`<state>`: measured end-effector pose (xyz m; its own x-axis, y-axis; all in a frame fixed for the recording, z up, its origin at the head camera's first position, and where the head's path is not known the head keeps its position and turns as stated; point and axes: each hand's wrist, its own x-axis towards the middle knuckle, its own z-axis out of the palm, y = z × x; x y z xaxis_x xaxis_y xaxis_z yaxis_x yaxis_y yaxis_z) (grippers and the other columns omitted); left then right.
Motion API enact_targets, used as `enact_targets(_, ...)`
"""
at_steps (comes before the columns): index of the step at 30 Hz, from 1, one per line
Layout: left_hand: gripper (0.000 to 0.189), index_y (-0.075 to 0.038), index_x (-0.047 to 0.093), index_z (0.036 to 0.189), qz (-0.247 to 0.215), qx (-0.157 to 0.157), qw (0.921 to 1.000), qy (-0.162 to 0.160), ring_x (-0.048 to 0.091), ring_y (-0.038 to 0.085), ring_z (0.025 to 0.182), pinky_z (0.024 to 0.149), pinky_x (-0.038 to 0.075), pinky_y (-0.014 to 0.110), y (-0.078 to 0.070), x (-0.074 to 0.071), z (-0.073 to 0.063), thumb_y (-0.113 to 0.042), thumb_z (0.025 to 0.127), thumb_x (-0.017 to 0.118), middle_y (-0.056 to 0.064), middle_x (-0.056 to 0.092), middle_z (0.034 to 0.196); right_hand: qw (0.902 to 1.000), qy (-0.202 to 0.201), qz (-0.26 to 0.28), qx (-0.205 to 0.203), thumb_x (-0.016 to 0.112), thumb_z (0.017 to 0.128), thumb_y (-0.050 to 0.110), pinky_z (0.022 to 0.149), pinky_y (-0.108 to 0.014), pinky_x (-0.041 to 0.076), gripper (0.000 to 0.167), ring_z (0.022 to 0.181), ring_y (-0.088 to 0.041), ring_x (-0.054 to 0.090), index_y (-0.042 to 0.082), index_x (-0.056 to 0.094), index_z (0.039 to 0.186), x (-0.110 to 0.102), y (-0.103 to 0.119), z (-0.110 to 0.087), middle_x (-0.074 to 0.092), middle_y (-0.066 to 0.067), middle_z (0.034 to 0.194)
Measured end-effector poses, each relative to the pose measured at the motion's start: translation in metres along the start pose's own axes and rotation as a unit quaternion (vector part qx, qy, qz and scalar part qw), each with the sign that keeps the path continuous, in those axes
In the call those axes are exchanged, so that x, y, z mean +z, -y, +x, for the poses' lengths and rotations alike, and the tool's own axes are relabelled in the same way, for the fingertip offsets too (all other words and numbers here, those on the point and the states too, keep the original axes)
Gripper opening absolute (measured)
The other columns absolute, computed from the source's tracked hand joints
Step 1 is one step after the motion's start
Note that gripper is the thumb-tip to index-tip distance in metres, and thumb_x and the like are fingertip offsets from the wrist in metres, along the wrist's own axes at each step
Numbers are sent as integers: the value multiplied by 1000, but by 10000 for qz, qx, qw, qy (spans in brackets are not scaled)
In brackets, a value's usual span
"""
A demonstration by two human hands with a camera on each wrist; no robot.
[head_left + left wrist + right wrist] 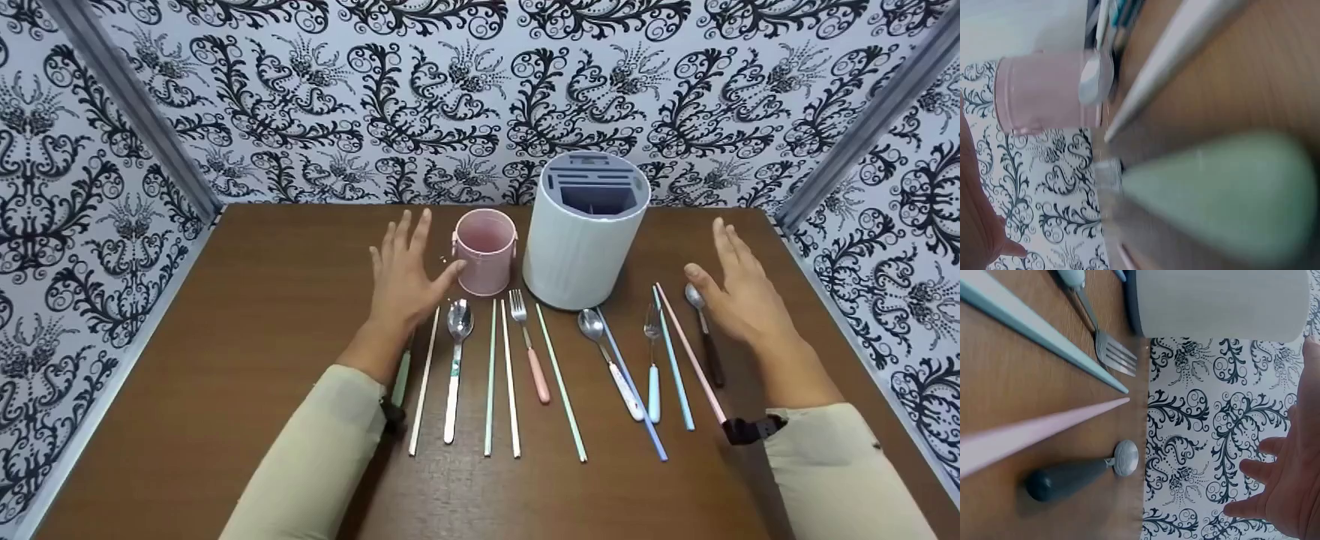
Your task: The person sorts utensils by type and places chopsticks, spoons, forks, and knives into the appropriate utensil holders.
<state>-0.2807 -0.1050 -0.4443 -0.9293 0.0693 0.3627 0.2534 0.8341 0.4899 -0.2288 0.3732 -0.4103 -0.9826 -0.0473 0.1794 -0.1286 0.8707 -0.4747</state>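
Observation:
My left hand (405, 281) hovers with fingers spread at the left side of a small pink bucket (486, 274), holding nothing. Below it lies a green-handled utensil (1224, 194), its far end hidden by the hand in the head view. On the right, my other hand (742, 296) is raised with fingers extended and nothing in it. Closest to that hand are a dark-handled spoon (711, 349), a pink chopstick (690, 352) and a blue-handled fork (654, 390). Between the hands stands a tall white utensil holder (581, 255) with a slotted grey top.
Across the brown table (247, 345) lie a large spoon (453, 375), a pink-handled fork (536, 367), a spoon with a patterned handle (619, 379), and several chopsticks, among them a dark blue one (649, 420). Patterned walls (420, 97) enclose the back and sides.

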Motion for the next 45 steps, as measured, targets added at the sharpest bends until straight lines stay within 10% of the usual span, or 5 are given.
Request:
enact_targets(11,99,-22,23,167,-986,-89,9945,-352,26,41,157,125,18,70,-23,19,10,-68,90,65,15,25,172,9958,-140,819,375,35,110,51,112,-86,9,71,151,-64,8,39,-10,164,-3,-12,-16,-2,-19,174)
enact_targets(27,105,-16,20,167,-2882,-619,9526,-758,32,35,155,127,30,50,-32,40,26,-50,87,79,19,30,168,9893,4,1233,785,35,110,52,119,-79,5,74,152,-63,6,24,-3,168,18,-24,-24,4,-32,170)
enact_targets(40,114,-7,16,166,-3927,-1143,9118,-371,34,36,154,129,26,45,-21,61,19,-33,82,88,24,32,165,9887,542,726,1192,44,106,58,115,-77,26,88,139,-61,39,4,8,166,27,-33,-33,37,-41,154)
enact_targets(45,115,-6,15,166,-3965,-952,9131,-39,30,33,156,130,23,45,-24,66,20,-27,81,89,23,27,168,9872,879,411,1267,47,105,56,115,-74,29,90,137,-61,40,-7,18,162,29,-40,-35,40,-43,150)
